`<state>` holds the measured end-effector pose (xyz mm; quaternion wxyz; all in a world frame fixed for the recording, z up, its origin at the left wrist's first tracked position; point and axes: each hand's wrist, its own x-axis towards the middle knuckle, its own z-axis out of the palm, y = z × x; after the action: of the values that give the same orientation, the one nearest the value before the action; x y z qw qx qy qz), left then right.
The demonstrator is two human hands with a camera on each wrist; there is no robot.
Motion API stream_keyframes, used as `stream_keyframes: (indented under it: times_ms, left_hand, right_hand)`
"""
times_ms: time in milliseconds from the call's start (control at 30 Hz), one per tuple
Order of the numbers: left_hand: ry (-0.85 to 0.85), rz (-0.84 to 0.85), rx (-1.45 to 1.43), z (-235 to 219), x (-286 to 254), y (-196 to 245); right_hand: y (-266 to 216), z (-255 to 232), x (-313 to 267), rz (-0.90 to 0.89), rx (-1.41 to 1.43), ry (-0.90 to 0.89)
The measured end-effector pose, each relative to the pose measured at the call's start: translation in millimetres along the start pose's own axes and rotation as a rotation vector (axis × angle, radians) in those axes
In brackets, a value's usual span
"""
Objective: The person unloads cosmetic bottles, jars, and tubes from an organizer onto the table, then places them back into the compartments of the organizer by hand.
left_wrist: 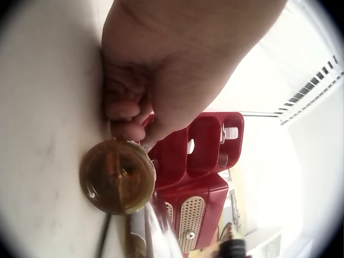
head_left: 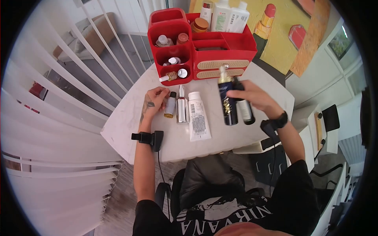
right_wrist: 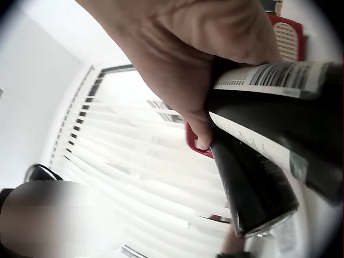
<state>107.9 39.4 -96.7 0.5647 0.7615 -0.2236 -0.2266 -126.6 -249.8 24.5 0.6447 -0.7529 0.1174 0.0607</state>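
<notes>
My right hand (head_left: 256, 96) grips two dark bottles side by side: a navy bottle (head_left: 227, 104) with gold lettering and gold collar, and a black bottle (head_left: 247, 112) with a pale label. Its thumb crosses the navy one. In the right wrist view, a barcode label (right_wrist: 285, 78) shows below the palm. On the table's left, my left hand (head_left: 154, 103) rests with loosely bent fingers right by the black cap of a small glass bottle (head_left: 170, 107). That bottle's amber base (left_wrist: 117, 177) faces the left wrist camera. Beside it lie a silver bottle (head_left: 182, 110) and a white tube (head_left: 199, 120).
A red organizer (head_left: 224, 55) with woven-front drawers stands at the table's back, holding several bottles and jars. White bottles (head_left: 237, 17) rise from its rear section. Vertical blinds (head_left: 71, 98) hang at the left. Below the white table (head_left: 165, 151) is a black chair (head_left: 212, 171).
</notes>
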Motion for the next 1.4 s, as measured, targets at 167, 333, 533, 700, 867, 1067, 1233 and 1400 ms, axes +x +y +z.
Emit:
stream_keyframes:
  times_ms: [167, 333, 533, 700, 867, 1067, 1233, 1400]
  left_hand:
    - [0.002, -0.002, 0.022, -2, 1, 1]
    - [0.0, -0.003, -0.011, -2, -2, 4]
    - [0.001, -0.001, -0.004, 0, -3, 8]
    - [0.005, -0.001, 0.0, -1, -2, 5]
    - [0.021, 0.019, 0.003, 1, -4, 8]
    - [0.225, 0.096, 0.037, 3, 1, 7]
    - [0.346, 0.239, 0.026, 7, -1, 21]
    - [0.355, 0.324, 0.009, 2, 3, 21]
  right_hand:
    - [40, 23, 32, 0.021, 0.025, -0.049]
    - [51, 27, 51, 0.015, -0.05, 0.015]
    - [56, 34, 51, -0.072, -0.063, 0.192]
    - [81, 44, 51, -0.3, -0.158, 0.377]
    - [41, 65, 28, -0.511, -0.642, 0.288]
    - [-24, 74, 66, -0.921, -0.88, 0.373]
    - [-84, 81, 129, -1.118, -0.917, 0.471]
    - [-99, 93, 167, -1.158, -1.081, 0.553]
